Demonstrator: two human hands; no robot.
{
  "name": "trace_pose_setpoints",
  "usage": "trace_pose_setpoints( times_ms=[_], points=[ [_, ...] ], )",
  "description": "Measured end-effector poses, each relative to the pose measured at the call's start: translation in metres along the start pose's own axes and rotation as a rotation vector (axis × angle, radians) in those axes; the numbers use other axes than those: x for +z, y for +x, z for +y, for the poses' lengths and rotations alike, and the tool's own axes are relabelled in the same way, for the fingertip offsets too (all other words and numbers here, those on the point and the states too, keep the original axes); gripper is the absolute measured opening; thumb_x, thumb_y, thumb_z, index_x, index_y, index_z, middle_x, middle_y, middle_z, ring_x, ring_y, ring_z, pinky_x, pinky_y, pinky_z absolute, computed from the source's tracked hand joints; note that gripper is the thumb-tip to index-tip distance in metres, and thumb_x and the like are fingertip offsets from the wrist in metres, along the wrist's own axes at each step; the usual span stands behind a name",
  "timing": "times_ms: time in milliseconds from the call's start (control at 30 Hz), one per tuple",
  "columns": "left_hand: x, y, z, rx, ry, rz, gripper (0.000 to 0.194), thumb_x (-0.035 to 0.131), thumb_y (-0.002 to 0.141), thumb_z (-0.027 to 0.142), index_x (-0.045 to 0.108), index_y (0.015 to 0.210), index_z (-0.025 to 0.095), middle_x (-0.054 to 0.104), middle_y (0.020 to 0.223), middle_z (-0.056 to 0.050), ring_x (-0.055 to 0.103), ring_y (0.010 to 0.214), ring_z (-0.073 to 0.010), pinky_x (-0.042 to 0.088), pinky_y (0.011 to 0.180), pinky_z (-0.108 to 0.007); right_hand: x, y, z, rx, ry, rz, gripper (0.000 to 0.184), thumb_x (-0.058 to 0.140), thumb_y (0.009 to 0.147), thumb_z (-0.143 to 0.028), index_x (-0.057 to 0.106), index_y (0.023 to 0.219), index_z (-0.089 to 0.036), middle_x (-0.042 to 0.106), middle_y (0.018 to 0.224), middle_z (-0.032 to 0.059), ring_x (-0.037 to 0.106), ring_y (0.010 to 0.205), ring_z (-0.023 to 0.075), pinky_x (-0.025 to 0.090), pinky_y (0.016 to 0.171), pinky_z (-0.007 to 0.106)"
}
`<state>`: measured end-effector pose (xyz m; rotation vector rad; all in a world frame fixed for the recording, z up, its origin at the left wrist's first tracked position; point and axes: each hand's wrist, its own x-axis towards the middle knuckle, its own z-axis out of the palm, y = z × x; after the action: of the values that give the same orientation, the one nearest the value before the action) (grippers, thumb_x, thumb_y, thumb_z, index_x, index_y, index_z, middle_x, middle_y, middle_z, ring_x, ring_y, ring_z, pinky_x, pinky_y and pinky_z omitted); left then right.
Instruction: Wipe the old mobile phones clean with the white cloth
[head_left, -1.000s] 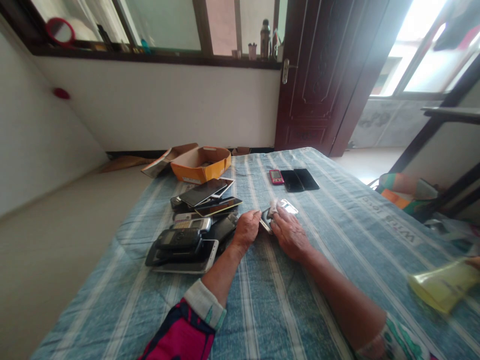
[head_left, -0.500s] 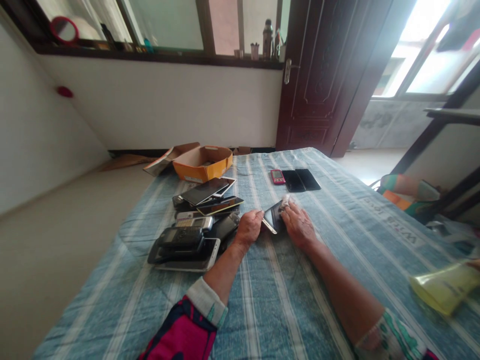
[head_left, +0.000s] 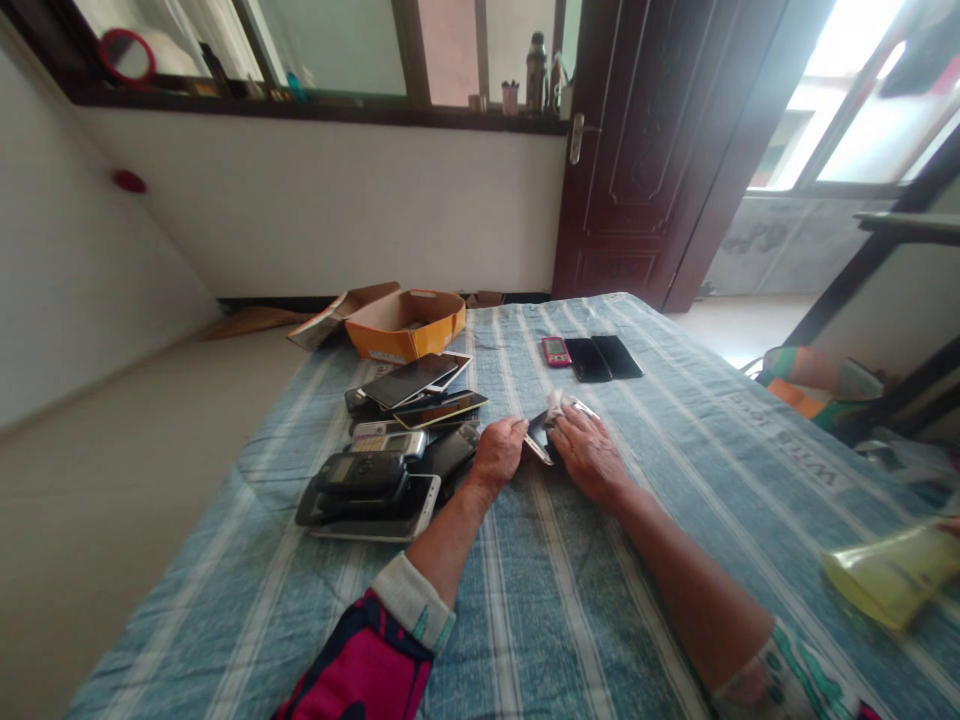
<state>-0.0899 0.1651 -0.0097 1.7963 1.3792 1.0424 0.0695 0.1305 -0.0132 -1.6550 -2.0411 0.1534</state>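
My left hand (head_left: 500,449) grips the near left edge of a smartphone (head_left: 537,445) with a white rim and a dark screen. Pressed on that screen is a crumpled white tissue (head_left: 556,404), held under the fingers of my right hand (head_left: 589,450). My right hand covers much of the phone, whose far corner shows beyond the fingers. To the left of my left hand lies a loose pile of several phones, among them a black keypad phone (head_left: 361,472), a silver one (head_left: 386,441) and a large white-edged smartphone (head_left: 405,515).
An open orange cardboard box (head_left: 405,335) stands at the table's far left. Toward the back right lie a red phone (head_left: 556,351) and two black smartphones side by side (head_left: 616,357). A yellow transparent plastic item (head_left: 889,575) is at the right edge. Striped cloth (head_left: 525,620) covers the table.
My right hand has slid the tissue leftward across the phone screen, uncovering the phone's far corner. My left hand keeps its hold in the same place.
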Motion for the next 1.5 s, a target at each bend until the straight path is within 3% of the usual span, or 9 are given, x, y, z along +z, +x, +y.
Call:
trace_pose_setpoints(
  times_ms=[167, 500, 633, 767, 867, 933, 1133, 1333, 1500],
  points=[
    [0.001, 0.0, -0.001, -0.006, -0.017, -0.004, 0.033, 0.043, 0.085, 0.033, 0.049, 0.055, 0.019, 0.049, 0.052, 0.002, 0.046, 0.053, -0.0127, 0.036, 0.055, -0.025, 0.001, 0.01, 0.03, 0.151, 0.039, 0.041, 0.037, 0.033, 0.096, -0.032, 0.058, 0.12, -0.019, 0.05, 0.139, 0.0104, 0.042, 0.131, 0.0218, 0.031, 0.108, 0.04],
    [0.002, 0.0, -0.003, -0.033, -0.049, 0.011, 0.034, 0.042, 0.085, 0.036, 0.049, 0.056, 0.019, 0.049, 0.051, 0.002, 0.048, 0.052, -0.0132, 0.037, 0.055, -0.026, 0.006, 0.01, 0.029, 0.064, 0.024, 0.088, 0.036, 0.035, 0.094, -0.033, 0.061, 0.113, -0.018, 0.054, 0.133, 0.0116, 0.045, 0.128, 0.0234, 0.033, 0.107, 0.038],
    [0.001, 0.0, -0.002, -0.048, -0.091, 0.003, 0.028, 0.048, 0.083, 0.039, 0.063, 0.083, 0.016, 0.059, 0.064, -0.001, 0.055, 0.06, -0.0153, 0.043, 0.062, -0.028, 0.005, 0.01, 0.027, 0.069, 0.041, 0.097, 0.036, 0.035, 0.093, -0.032, 0.06, 0.115, -0.019, 0.054, 0.133, 0.0113, 0.045, 0.127, 0.0237, 0.035, 0.106, 0.039],
    [-0.003, -0.004, 0.003, -0.094, -0.217, -0.1, 0.064, 0.071, 0.067, 0.038, 0.051, 0.122, 0.011, 0.067, 0.092, -0.007, 0.063, 0.084, -0.0206, 0.048, 0.077, -0.031, 0.003, 0.011, 0.028, 0.088, 0.062, 0.09, 0.037, 0.033, 0.094, -0.032, 0.06, 0.115, -0.019, 0.056, 0.131, 0.0102, 0.048, 0.124, 0.0225, 0.037, 0.104, 0.037],
    [-0.005, -0.008, 0.008, -0.103, -0.214, -0.179, 0.096, 0.083, 0.051, 0.029, 0.038, 0.134, 0.011, 0.062, 0.112, -0.012, 0.06, 0.102, -0.0244, 0.046, 0.09, -0.033, 0.004, 0.012, 0.028, 0.11, 0.051, 0.089, 0.038, 0.033, 0.094, -0.032, 0.059, 0.118, -0.017, 0.053, 0.134, 0.0114, 0.046, 0.127, 0.0233, 0.036, 0.105, 0.038],
    [-0.005, -0.009, 0.01, -0.092, -0.134, -0.191, 0.1, 0.084, 0.047, 0.023, 0.036, 0.135, 0.012, 0.06, 0.117, -0.013, 0.059, 0.107, -0.0253, 0.044, 0.095, -0.035, 0.006, 0.013, 0.029, 0.121, 0.043, 0.088, 0.039, 0.034, 0.094, -0.033, 0.058, 0.121, -0.017, 0.051, 0.136, 0.012, 0.044, 0.129, 0.0238, 0.034, 0.107, 0.039],
    [0.002, -0.008, 0.012, -0.013, 0.141, -0.099, 0.078, 0.079, 0.052, 0.021, 0.046, 0.121, 0.015, 0.057, 0.119, -0.01, 0.055, 0.112, -0.0244, 0.041, 0.098, -0.035, 0.01, 0.014, 0.029, 0.136, 0.015, 0.076, 0.039, 0.034, 0.094, -0.033, 0.056, 0.124, -0.019, 0.049, 0.139, 0.0117, 0.042, 0.13, 0.0237, 0.033, 0.107, 0.04],
    [-0.001, -0.009, 0.014, 0.114, 0.395, -0.08, 0.054, 0.08, 0.05, 0.029, 0.056, 0.095, 0.014, 0.058, 0.102, -0.009, 0.055, 0.099, -0.0261, 0.045, 0.088, -0.036, 0.006, 0.014, 0.026, 0.093, -0.042, 0.022, 0.038, 0.034, 0.095, -0.032, 0.058, 0.121, -0.017, 0.05, 0.138, 0.0119, 0.039, 0.133, 0.0249, 0.03, 0.108, 0.042],
    [-0.001, -0.008, 0.011, 0.151, 0.492, -0.085, 0.048, 0.077, 0.053, 0.032, 0.056, 0.094, 0.018, 0.061, 0.101, -0.008, 0.055, 0.097, -0.0272, 0.044, 0.086, -0.036, 0.005, 0.008, 0.008, 0.013, -0.079, -0.03, 0.037, 0.035, 0.095, -0.03, 0.057, 0.122, -0.017, 0.049, 0.139, 0.0115, 0.037, 0.134, 0.0246, 0.026, 0.11, 0.043]
  ],
)
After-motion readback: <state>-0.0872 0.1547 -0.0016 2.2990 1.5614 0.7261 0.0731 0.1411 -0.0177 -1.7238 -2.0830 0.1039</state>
